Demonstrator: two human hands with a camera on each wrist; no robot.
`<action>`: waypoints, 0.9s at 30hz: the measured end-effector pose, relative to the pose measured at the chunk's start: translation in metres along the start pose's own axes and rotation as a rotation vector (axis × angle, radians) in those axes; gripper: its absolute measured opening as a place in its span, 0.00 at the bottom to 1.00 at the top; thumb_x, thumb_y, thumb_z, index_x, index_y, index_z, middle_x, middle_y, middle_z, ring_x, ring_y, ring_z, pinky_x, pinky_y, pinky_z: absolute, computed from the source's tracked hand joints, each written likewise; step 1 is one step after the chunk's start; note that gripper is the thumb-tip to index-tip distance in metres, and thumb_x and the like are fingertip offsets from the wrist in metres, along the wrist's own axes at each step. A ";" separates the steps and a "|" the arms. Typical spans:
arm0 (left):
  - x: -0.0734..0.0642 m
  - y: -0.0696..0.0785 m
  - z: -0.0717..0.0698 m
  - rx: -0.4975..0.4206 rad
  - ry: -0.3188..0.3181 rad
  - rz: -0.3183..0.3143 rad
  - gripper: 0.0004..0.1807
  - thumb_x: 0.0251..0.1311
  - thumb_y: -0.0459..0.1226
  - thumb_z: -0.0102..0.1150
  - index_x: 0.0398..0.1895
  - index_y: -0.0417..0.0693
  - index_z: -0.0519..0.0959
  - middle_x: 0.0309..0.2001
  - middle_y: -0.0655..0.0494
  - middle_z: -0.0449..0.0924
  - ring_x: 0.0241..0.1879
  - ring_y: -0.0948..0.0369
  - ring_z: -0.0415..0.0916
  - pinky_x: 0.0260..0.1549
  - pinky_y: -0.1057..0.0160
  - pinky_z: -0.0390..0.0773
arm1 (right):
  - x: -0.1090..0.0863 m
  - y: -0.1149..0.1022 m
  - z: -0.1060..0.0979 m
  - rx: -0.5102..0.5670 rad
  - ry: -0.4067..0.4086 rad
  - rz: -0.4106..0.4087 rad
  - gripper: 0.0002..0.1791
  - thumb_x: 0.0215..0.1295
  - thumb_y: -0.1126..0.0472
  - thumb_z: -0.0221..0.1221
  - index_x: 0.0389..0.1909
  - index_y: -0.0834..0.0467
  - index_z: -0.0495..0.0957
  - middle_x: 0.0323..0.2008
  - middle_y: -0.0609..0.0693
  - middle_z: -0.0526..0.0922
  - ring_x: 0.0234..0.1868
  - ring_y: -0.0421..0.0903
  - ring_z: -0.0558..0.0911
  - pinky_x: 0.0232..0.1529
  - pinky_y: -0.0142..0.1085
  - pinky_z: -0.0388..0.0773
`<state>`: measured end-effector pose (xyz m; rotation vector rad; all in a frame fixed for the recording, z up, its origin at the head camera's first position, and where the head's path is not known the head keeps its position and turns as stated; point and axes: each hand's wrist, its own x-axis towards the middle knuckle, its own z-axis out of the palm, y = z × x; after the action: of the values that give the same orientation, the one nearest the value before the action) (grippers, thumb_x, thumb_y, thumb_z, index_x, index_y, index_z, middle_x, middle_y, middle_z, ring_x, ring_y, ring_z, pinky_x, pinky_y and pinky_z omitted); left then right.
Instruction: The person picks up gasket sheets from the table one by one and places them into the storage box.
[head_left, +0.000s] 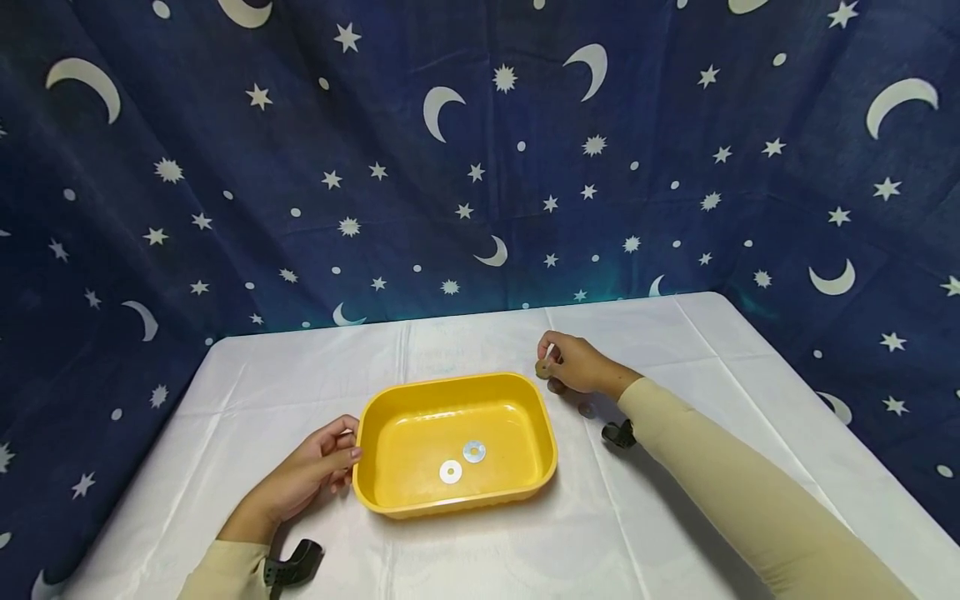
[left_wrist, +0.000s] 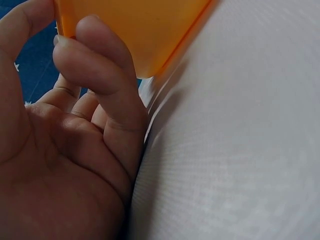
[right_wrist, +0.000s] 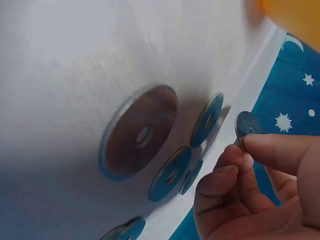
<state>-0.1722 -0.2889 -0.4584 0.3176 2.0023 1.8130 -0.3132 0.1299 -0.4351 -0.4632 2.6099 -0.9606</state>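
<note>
A yellow plastic tray (head_left: pixel 454 498) stands on the white-covered table. At its left end my left hand (head_left: pixel 311 467) grips the wall, the thumb at the rim; the left wrist view shows curled fingers (left_wrist: pixel 95 70) against the tray's side (left_wrist: pixel 135 30). Inside the tray two flat metal washers (head_left: pixel 474 452) lie close together. Past the tray's right end, my right hand (head_left: pixel 577 364) pinches one washer (right_wrist: pixel 248 125) between thumb and fingertips, off the cloth. Below that hand several more washers (right_wrist: pixel 140 135) lie on the cloth; in the head view the hand hides some of them.
White cloth (head_left: pixel 465 550) covers the table. Behind and at both sides hangs a dark blue curtain (head_left: pixel 405 217) with moons and stars. A black wrist device (head_left: pixel 296 565) sits at the left wrist, and another (head_left: pixel 619 434) at the right.
</note>
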 end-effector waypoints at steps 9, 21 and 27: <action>0.002 0.001 -0.001 0.002 -0.012 -0.010 0.13 0.73 0.34 0.51 0.53 0.38 0.64 0.34 0.60 0.75 0.24 0.68 0.69 0.23 0.72 0.72 | -0.021 0.000 -0.006 0.050 0.073 -0.103 0.07 0.69 0.70 0.53 0.44 0.57 0.71 0.36 0.55 0.77 0.31 0.47 0.75 0.32 0.34 0.77; 0.000 0.002 -0.001 0.008 0.003 -0.007 0.13 0.73 0.34 0.51 0.53 0.37 0.64 0.34 0.61 0.74 0.24 0.68 0.69 0.23 0.72 0.72 | -0.043 -0.024 -0.015 0.155 0.096 -0.172 0.07 0.69 0.69 0.54 0.45 0.57 0.72 0.35 0.54 0.77 0.36 0.49 0.74 0.37 0.37 0.75; 0.000 0.003 0.000 0.000 0.000 -0.014 0.13 0.73 0.34 0.51 0.53 0.36 0.64 0.34 0.60 0.74 0.24 0.68 0.69 0.23 0.72 0.72 | -0.052 -0.038 -0.013 0.224 0.071 -0.161 0.07 0.69 0.70 0.55 0.45 0.58 0.73 0.37 0.55 0.76 0.38 0.49 0.74 0.37 0.35 0.77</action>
<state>-0.1728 -0.2888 -0.4558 0.3032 1.9997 1.8046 -0.2644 0.1311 -0.3905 -0.5973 2.5154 -1.3272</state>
